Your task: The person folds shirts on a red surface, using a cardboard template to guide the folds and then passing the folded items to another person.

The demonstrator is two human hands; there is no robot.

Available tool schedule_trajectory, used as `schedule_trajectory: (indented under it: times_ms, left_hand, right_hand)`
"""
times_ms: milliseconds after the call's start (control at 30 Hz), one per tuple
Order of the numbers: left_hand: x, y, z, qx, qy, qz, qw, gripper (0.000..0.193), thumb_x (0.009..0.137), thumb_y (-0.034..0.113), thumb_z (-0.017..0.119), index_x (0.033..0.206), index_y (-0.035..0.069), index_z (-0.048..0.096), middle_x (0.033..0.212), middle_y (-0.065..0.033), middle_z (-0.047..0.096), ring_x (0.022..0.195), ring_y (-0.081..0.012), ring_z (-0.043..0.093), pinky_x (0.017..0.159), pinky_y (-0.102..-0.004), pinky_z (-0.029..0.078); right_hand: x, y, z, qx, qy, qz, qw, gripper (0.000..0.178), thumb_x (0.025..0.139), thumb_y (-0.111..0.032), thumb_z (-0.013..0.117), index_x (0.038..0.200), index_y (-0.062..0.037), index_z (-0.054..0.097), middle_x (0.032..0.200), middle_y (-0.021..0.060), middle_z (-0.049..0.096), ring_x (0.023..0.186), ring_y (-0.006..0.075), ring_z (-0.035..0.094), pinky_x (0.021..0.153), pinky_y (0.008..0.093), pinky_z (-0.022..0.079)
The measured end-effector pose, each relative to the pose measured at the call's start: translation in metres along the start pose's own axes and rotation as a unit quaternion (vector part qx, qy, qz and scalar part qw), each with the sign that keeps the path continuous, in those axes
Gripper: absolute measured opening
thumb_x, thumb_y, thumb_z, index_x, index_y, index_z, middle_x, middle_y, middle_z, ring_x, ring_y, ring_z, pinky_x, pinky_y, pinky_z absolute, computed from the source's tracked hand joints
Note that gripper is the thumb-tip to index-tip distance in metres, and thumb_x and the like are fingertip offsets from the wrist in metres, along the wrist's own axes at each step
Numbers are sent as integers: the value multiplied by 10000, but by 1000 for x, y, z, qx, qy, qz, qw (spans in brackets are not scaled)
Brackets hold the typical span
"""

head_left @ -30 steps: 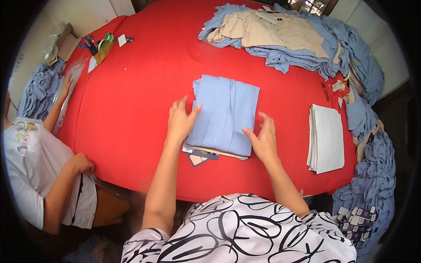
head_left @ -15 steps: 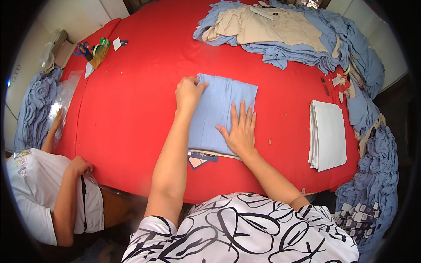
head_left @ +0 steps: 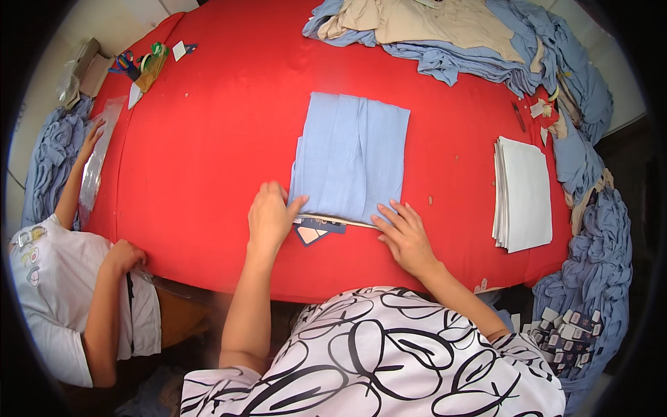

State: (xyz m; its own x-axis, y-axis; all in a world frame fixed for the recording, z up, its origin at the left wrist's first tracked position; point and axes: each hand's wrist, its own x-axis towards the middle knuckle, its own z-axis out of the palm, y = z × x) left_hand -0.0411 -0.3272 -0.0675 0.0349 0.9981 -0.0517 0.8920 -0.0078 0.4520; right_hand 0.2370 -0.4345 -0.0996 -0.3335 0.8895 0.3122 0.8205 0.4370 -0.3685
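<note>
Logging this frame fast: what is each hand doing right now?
Left hand: fingers on the near left corner of the folded blue garment, grip unclear.
Right hand: open, flat at its near right edge.

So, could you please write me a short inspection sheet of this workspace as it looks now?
Surface: red table, round-edged, covered in red cloth.
Job's things: folded blue garment lying flat, a board and dark tags poking out under its near edge.
Clutter: pile of blue and beige garments at the far side; white sheets stacked at right; scissors and small items far left.
Hands: left hand and right hand both at the garment's near edge, fingers flat on it.
Cables: nothing seen.
Surroundings: another person seated at left with a clear bag; blue garments heaped at right.
</note>
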Motion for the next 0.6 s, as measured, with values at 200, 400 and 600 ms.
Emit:
schedule_trajectory:
  times_ms: [200,400,600]
  left_hand:
    - [-11,1,-11,-229,-78,-122,963,229,834,132,744,874,7,557,898,-97,579,685,-173,586,641,-313,482]
    - [-3,-3,-116,-497,61,79,862,303,891,14,622,1191,8,579,1148,-83,615,861,-113,628,814,-255,496]
    - [60,-46,-227,-456,81,113,879,269,933,34,594,1195,-21,609,905,-71,660,851,-125,656,770,-265,533]
  right_hand:
    - [22,24,-21,-46,0,-191,981,391,817,-55,602,1206,-75,642,1198,71,650,1057,295,629,832,390,530]
    - [144,-17,-133,25,27,-263,964,396,740,81,608,1121,-14,657,980,131,694,752,262,656,669,345,559]
    - [285,-46,-102,321,25,-158,933,213,924,-1,559,1115,-58,633,1035,133,702,861,261,692,764,358,553]
